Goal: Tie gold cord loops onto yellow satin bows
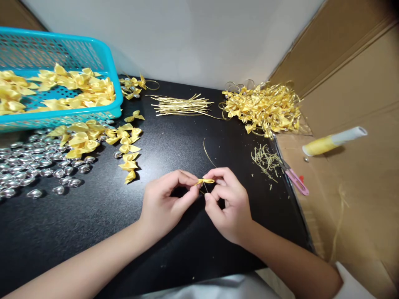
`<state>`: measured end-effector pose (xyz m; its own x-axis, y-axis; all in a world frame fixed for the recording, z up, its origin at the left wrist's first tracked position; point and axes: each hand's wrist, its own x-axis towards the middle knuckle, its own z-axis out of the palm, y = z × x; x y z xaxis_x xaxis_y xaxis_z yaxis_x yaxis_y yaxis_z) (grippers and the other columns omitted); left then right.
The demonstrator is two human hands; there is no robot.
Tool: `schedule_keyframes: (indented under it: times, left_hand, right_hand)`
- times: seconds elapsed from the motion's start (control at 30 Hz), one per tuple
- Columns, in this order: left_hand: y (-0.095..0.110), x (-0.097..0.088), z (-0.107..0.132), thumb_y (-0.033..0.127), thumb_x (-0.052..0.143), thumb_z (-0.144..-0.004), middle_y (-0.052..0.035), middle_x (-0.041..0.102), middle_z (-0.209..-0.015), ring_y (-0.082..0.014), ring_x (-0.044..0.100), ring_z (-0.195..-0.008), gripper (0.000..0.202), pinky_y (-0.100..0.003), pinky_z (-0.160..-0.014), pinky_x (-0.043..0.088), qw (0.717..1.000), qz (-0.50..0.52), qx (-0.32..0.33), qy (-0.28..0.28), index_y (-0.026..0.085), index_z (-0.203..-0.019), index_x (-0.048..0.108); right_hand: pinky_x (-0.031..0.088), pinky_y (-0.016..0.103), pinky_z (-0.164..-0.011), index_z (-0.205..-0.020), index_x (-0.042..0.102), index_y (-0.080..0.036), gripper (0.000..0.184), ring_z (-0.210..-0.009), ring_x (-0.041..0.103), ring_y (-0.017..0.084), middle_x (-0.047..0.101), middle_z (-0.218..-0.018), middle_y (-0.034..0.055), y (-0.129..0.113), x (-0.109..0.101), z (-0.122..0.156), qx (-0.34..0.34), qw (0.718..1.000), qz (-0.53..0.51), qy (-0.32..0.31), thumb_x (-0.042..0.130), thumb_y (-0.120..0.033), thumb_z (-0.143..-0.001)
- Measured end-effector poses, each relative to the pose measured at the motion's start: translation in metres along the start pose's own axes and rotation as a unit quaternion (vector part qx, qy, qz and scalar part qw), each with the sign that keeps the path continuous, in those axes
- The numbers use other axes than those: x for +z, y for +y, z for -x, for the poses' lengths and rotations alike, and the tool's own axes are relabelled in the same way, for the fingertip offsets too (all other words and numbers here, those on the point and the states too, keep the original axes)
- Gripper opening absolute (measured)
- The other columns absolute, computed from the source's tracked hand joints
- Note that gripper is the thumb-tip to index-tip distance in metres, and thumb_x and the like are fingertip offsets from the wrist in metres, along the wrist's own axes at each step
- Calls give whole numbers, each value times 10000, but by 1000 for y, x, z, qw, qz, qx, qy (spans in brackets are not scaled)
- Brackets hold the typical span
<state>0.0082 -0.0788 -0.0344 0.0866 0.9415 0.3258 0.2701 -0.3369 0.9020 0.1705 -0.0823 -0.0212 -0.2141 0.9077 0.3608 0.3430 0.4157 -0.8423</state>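
Observation:
Close to the middle of the black table, both my hands meet over a small yellow ribbon bow (206, 181). My left hand (170, 197) pinches the bow's left side between thumb and fingertips. The fingers of my right hand (229, 203) are closed on a thin gold cord (205, 187) that hangs below the bow. A longer end of gold cord (207, 152) curves up and away behind my right fingers. Whatever sits directly under the bow is mostly hidden by my fingertips.
A turquoise basket (116, 97) of yellow bows stands left, near silver beads (37, 160) and loose bows (129, 155). Cut gold cords (182, 106) lie at the back. Finished-looking bow pieces (264, 108) are heaped right, with cord scraps (266, 162), pink-handled scissors (297, 182) and a roll (335, 141).

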Motion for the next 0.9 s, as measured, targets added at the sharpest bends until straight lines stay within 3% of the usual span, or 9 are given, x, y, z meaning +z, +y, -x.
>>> schedule_keyframes:
  times: [0.27, 0.47, 0.9]
  left_hand:
    - [1, 0, -2, 91, 672, -802, 1, 719, -747, -128, 699, -687, 119, -228, -642, 555, 1000, -10, 4, 3, 180, -747, 617]
    - [4, -1, -3, 99, 668, -793, 4, 727, -744, -131, 707, -675, 108, -225, -634, 563, 998, -51, 48, 4, 195, -759, 632]
    - [4, -4, -3, 94, 649, -818, -13, 739, -795, -146, 724, -717, 116, -234, -656, 589, 991, -87, 102, -10, 209, -820, 636]
  right_hand:
    - [508, 300, -688, -574, 408, -179, 254, -827, 620, 158, 575, -945, 59, -1, 0, -2, 1, 1000, 1, 3, 527, -24, -737]
    - [488, 275, -644, -580, 395, -183, 267, -769, 594, 132, 576, -947, 59, -2, 1, -1, 8, 1000, 9, 1, 515, -28, -761]
    - [513, 318, -754, -639, 447, -184, 237, -836, 586, 147, 550, -937, 65, 0, 1, -2, 2, 1000, -11, -11, 503, -43, -820]
